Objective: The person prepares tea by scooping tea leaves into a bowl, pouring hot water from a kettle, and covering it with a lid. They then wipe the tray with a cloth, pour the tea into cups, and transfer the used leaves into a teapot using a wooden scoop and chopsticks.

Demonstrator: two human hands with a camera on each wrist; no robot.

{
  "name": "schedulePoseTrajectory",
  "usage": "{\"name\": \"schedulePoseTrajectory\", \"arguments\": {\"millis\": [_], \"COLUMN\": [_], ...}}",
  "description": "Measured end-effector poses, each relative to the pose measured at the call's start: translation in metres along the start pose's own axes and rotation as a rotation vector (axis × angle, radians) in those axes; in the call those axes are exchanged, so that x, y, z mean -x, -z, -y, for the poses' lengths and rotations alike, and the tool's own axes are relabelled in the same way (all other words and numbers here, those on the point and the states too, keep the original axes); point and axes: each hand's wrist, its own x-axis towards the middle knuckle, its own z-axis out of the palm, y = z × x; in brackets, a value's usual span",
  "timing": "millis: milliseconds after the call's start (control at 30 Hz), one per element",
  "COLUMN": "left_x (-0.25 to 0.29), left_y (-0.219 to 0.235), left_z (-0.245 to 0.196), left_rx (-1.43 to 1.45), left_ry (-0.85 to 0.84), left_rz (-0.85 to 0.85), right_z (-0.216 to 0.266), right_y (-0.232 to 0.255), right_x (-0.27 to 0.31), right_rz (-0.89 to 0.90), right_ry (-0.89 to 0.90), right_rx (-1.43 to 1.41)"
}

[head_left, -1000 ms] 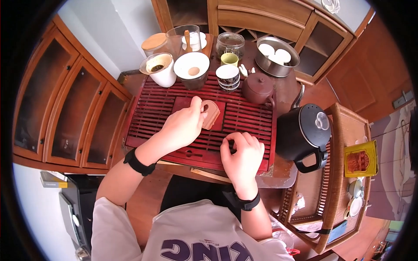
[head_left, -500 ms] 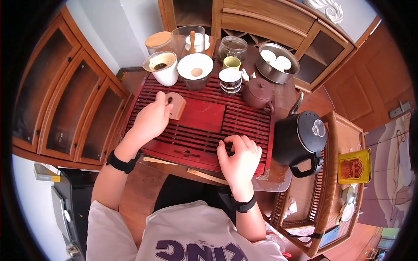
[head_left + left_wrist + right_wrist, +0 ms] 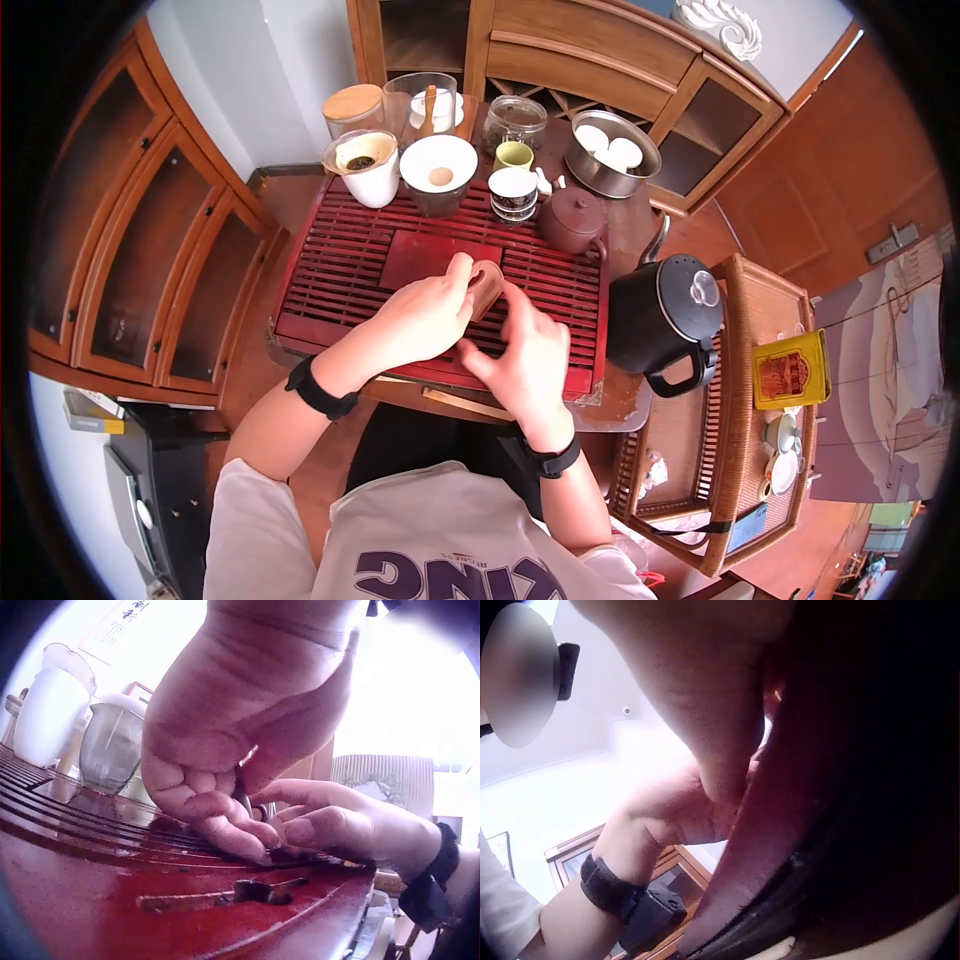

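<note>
In the head view my left hand (image 3: 425,315) pinches a small flat brown piece (image 3: 487,288) with a rounded top and a dark hole near it, held over the middle of the slatted red tea tray (image 3: 440,260). My right hand (image 3: 525,360) is just right of it, thumb and forefinger apart, the forefinger's tip right at the piece's edge. In the left wrist view the left hand (image 3: 240,742) arches over the tray with the right hand (image 3: 330,825) meeting its fingertips; the piece is mostly hidden there. The right wrist view shows both hands close together at the tray edge.
Along the tray's back stand a white cup with a filter (image 3: 370,175), a glass pitcher with a strainer (image 3: 438,175), stacked cups (image 3: 513,195) and a brown teapot (image 3: 573,220). A black kettle (image 3: 665,320) stands right of the tray, beside a wicker cart (image 3: 740,420).
The left hand went left with the brown piece, then came back to the middle, nearer me. My right hand has moved left toward it and its fingers have spread.
</note>
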Motion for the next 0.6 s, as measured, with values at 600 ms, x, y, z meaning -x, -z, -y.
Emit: {"name": "schedulePoseTrajectory", "arguments": {"millis": [600], "left_x": [0.051], "left_y": [-0.027], "left_z": [0.05], "left_rx": [-0.289], "left_ry": [-0.079], "left_rz": [-0.518], "right_z": [-0.016], "right_y": [0.006], "right_x": [-0.049], "right_rz": [0.146], "right_ry": [-0.159], "right_rx": [-0.05]}}
